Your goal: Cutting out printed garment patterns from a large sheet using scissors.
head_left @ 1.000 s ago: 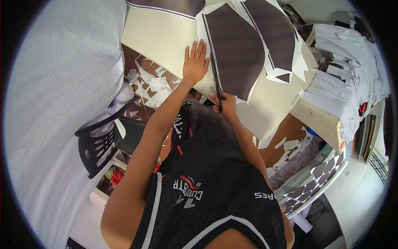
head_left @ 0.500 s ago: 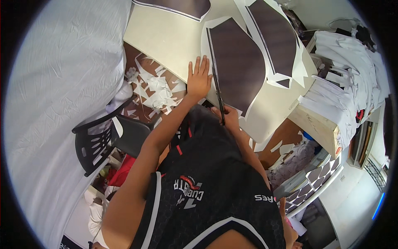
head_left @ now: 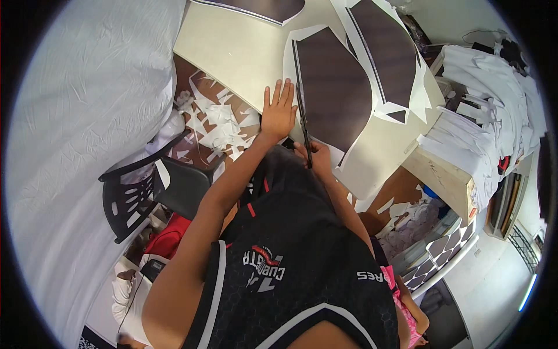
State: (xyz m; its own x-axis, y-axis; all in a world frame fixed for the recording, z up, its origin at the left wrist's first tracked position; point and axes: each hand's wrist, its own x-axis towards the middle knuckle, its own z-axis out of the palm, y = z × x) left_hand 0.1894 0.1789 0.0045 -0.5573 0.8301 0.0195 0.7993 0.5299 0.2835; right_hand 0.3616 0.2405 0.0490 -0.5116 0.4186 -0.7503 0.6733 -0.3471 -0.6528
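Note:
My left hand lies flat on the cream table, fingers stretched out, beside the left edge of a dark panel with a white margin. Long black scissors are gripped in my right hand at the table's near edge. Their blades point away from me along the panel's dark-and-white striped left border. Part of the handles is hidden by my fingers. The panel looks like printed cloth or paper; I cannot tell which.
Another dark panel lies to the right, and a third at the far edge. White scraps litter the floor at left, near a black chair. White cloth is piled at right. Someone in pink is behind at lower right.
The scissors and my right hand have moved slightly forward and left along the panel's border. My left hand stays almost in place. More of the person in pink shows at lower right.

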